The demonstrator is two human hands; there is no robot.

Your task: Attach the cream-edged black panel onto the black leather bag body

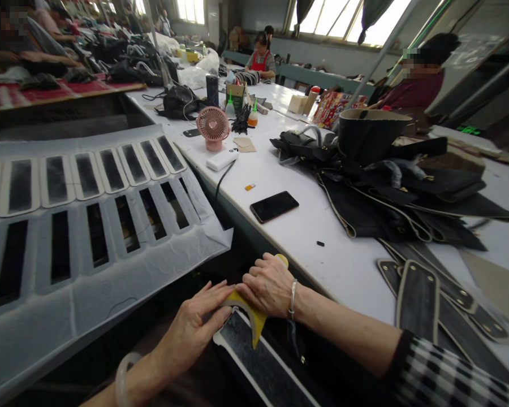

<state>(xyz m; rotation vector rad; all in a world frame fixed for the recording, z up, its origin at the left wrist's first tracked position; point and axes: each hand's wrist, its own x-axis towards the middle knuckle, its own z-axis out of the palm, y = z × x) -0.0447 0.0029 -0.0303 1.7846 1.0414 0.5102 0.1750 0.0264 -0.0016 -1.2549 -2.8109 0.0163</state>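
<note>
In the lower middle lies a long dark panel [254, 356] with a pale border, tilted toward my lap. My right hand [268, 285] is closed around a curled yellow strip [258, 325], which arches over the panel's upper end. Its exact kind is unclear. A rounded yellow bit also shows beyond my knuckles. My left hand [195, 319] pinches that same end of the panel, thumb on the near side and fingers stretched past it against the yellow strip. The left fingertips are partly hidden.
At left, a pale covered surface [152, 257] holds rows of dark panels [85, 175]. A phone [274, 207], pink fan [212, 127] and white power bank [221, 160] lie on the white table [288, 243]. Black bag pieces [373, 198] pile up right; other people sit beyond.
</note>
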